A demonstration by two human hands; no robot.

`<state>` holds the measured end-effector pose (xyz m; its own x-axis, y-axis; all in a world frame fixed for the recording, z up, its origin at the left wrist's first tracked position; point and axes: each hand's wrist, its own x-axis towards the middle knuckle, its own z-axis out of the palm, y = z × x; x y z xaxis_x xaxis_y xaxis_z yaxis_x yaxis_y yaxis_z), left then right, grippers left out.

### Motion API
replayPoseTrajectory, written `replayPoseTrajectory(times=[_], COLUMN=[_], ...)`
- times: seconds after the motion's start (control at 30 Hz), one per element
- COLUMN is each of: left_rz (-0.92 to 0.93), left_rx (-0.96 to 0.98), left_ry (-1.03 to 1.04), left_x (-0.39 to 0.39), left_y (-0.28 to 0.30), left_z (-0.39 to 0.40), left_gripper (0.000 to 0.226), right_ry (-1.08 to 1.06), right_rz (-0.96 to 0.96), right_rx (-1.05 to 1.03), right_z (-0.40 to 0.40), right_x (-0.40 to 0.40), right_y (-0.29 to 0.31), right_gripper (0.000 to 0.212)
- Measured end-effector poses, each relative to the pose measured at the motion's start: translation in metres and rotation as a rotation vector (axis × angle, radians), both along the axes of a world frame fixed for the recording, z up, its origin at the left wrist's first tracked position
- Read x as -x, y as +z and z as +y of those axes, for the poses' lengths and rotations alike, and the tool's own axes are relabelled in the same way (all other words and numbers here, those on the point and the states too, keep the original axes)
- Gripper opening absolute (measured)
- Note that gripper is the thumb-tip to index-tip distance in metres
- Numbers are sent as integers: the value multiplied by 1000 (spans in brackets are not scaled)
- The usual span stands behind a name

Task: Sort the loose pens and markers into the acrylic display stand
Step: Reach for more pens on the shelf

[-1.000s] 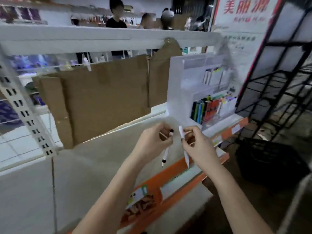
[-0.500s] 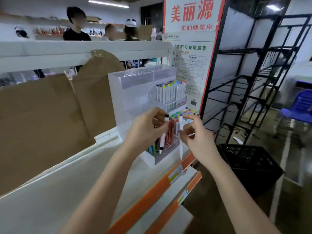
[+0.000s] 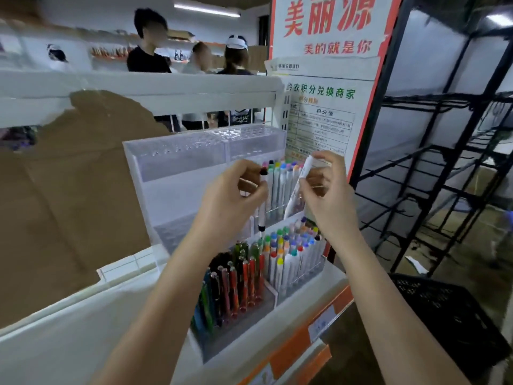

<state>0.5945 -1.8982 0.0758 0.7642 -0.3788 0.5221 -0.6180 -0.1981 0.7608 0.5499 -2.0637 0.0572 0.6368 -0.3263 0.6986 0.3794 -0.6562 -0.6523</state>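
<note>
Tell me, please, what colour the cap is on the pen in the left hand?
Black, on the pen held by the left hand; head view.

Two bare forearms are showing from the lower edge of the head view, with no sleeve, cuff or glove covering them anywhere in view. The left hand point(image 3: 230, 201) is wearing no ring, watch or band that can be seen, and the right hand point(image 3: 327, 201) is likewise wearing nothing. The fingers point(image 3: 249, 186) are showing short, unpainted nails where these are visible at all.
</note>
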Motion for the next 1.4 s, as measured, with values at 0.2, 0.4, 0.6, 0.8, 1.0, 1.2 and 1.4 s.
replayPoseTrajectory(times=[0.2,0.4,0.6,0.8,1.0,1.2,1.4], left_rz=[-10,-32,-39,-42,-44,-35,-44], left_rx=[52,75,74,85,81,86,98], left_ry=[173,321,404,448,476,475,493], left_x=[-20,-24,-18,-10,0,4,4], left_y=[-1,-3,-6,-11,-15,-15,-13], left_z=[-29,-50,-57,-60,-68,-69,-64], left_gripper=[16,15,18,12,18,14,16], right_ry=[144,325,303,320,373,414,449], right_rz=[-69,63,-32,-63,-18,110,38], right_rx=[123,214,304,388,332,488,347], right_z=[-34,-54,-58,-60,-60,-55,-61], right_x=[-53,-74,-82,-92,-98,-103,-95], right_y=[4,-2,-7,1,11,7,0], right_gripper=[41,36,23,18,12,14,12])
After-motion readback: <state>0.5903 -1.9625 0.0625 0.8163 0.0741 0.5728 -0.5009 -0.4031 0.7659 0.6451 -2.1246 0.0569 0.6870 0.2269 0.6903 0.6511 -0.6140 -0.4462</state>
